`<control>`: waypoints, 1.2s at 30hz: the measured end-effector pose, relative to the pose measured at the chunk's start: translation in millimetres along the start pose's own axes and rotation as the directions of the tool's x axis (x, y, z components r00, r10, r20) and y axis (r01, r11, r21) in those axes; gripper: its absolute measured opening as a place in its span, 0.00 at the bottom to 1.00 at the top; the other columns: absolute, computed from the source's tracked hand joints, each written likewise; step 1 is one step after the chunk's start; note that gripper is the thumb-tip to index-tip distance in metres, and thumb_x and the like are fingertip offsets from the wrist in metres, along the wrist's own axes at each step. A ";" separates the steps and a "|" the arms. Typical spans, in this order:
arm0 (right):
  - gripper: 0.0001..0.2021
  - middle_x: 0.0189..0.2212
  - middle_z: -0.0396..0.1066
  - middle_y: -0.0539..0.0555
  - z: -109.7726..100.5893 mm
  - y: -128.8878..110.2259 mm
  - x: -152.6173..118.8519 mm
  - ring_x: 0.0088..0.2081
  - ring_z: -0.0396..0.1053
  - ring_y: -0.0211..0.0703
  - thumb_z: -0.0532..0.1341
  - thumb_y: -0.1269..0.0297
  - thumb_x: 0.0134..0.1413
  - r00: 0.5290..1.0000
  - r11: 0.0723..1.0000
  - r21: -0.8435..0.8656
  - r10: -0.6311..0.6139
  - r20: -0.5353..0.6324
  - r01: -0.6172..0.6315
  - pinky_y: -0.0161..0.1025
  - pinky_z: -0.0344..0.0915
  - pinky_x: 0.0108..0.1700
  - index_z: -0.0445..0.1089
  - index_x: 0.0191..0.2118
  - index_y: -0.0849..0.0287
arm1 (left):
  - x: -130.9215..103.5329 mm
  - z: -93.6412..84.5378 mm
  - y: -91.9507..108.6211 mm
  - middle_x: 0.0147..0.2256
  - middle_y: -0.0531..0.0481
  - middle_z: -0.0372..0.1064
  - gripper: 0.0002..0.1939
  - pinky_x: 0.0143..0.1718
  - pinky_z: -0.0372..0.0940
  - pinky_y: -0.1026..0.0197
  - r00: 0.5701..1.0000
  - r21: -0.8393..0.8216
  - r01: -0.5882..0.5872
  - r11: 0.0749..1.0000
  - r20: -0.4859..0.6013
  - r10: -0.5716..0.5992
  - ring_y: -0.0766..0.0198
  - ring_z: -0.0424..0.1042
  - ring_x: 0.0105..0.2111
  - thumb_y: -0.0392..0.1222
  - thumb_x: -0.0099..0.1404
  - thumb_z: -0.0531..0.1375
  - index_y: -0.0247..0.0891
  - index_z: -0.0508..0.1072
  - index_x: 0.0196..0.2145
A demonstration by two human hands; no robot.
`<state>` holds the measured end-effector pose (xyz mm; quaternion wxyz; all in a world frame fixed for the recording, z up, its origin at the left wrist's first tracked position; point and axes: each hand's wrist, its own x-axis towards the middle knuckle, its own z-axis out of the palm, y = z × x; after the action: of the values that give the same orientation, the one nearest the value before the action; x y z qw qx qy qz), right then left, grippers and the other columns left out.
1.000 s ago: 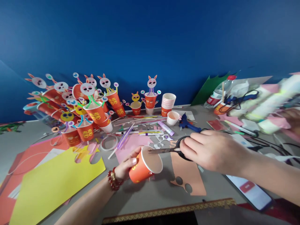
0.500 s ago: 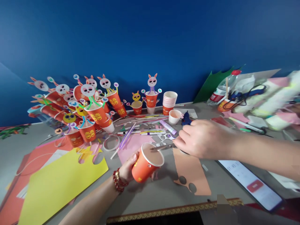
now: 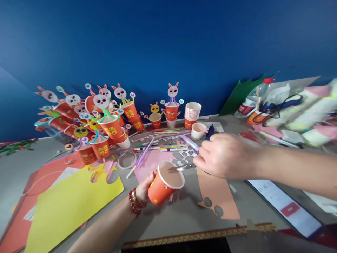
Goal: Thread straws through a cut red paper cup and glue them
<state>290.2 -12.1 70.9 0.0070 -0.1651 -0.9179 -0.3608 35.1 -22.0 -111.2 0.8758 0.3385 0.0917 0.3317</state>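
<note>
An orange paper cup (image 3: 161,189) is held tilted in my left hand (image 3: 146,187), whose fingers wrap round its left side. The cup's base faces up, with a recessed disc inside a white rim. My right hand (image 3: 223,156) is closed round the handles of metal scissors (image 3: 185,166); the handles are mostly hidden by the fingers. The scissor tips lie over the cup's base. Beneath my right hand is a peach paper sheet (image 3: 218,191) with round holes cut in it.
Decorated cups (image 3: 109,127) crowd the back left, and a cup stack (image 3: 192,112) stands at the back middle. Yellow paper (image 3: 71,203) lies at left, a phone (image 3: 285,207) at right. Near the centre are a tape roll (image 3: 127,160), a glue stick (image 3: 190,143) and pens. A bottle (image 3: 247,102) stands back right.
The view has shifted slightly, so the table items appear a little further right. My right hand and the scissors have moved slightly left relative to the table. Both holds are unchanged.
</note>
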 end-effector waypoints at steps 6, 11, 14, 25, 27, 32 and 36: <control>0.13 0.13 0.60 0.48 -6.3 2.7 1.0 0.19 0.50 0.38 0.54 0.80 0.52 1.000 1.000 0.001 -0.001 -0.007 0.001 0.43 0.38 0.28 0.59 0.21 0.57 | -2.1 -1.1 0.3 0.48 0.30 0.73 0.39 0.24 0.67 0.60 1.000 -0.016 0.000 1.000 -0.008 0.000 0.51 0.78 0.34 0.66 0.58 0.61 0.33 0.66 0.56; 0.14 0.13 0.57 0.48 1.3 3.5 0.3 0.20 0.47 0.39 0.53 0.79 0.52 0.995 1.000 0.020 0.002 -0.101 0.000 0.43 0.38 0.30 0.58 0.20 0.56 | -2.5 -3.4 0.2 0.48 0.32 0.73 0.39 0.25 0.68 0.60 1.000 -0.006 -0.003 1.000 0.009 0.003 0.51 0.78 0.34 0.64 0.59 0.62 0.33 0.66 0.57; 0.14 0.14 0.57 0.47 -0.9 9.1 -0.2 0.20 0.49 0.39 0.53 0.80 0.53 0.996 0.999 0.039 0.022 -0.088 -0.019 0.44 0.39 0.30 0.58 0.22 0.56 | -1.7 -2.2 2.8 0.49 0.31 0.72 0.40 0.25 0.68 0.59 1.000 0.026 -0.026 0.999 -0.003 0.026 0.53 0.77 0.32 0.65 0.57 0.63 0.34 0.66 0.57; 0.11 0.17 0.69 0.47 18.4 -35.5 -31.3 0.18 0.66 0.40 0.62 0.58 0.56 0.616 0.580 0.244 0.624 0.481 -0.777 0.35 0.40 0.23 0.67 0.25 0.56 | 3.1 1.2 18.0 0.41 0.41 0.77 0.37 0.40 0.69 0.55 0.990 0.053 -0.138 0.989 0.004 0.138 0.52 0.78 0.37 0.52 0.55 0.69 0.37 0.65 0.59; 0.08 0.22 0.74 0.50 27.2 -56.4 -27.5 0.23 0.72 0.43 0.62 0.61 0.56 0.576 0.506 0.290 0.614 0.540 -0.812 0.35 0.43 0.23 0.68 0.27 0.56 | 3.9 2.5 18.2 0.41 0.40 0.78 0.41 0.41 0.69 0.56 0.989 0.077 -0.141 0.987 -0.041 0.144 0.52 0.78 0.38 0.53 0.53 0.69 0.36 0.63 0.61; 0.08 0.24 0.77 0.52 38.0 -98.7 -7.1 0.27 0.75 0.47 0.63 0.60 0.57 0.434 0.315 0.301 0.690 0.579 -0.900 0.34 0.45 0.24 0.67 0.30 0.55 | 4.6 4.6 17.7 0.39 0.39 0.78 0.33 0.39 0.69 0.56 0.986 0.080 -0.144 0.986 -0.071 0.150 0.52 0.77 0.37 0.54 0.53 0.69 0.33 0.73 0.51; 0.05 0.22 0.77 0.50 49.2 -121.2 -0.4 0.26 0.76 0.49 0.64 0.65 0.53 0.376 0.246 0.285 0.656 0.654 -0.926 0.34 0.46 0.24 0.66 0.33 0.55 | 4.5 2.9 18.5 0.38 0.38 0.78 0.26 0.38 0.68 0.56 0.985 0.067 -0.150 0.986 -0.082 0.155 0.52 0.77 0.36 0.55 0.54 0.68 0.31 0.77 0.43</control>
<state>258.4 -62.5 -45.5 0.0576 -0.6745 -0.7333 0.0633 30.0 -10.4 -96.6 0.8324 0.3563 0.1134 0.4091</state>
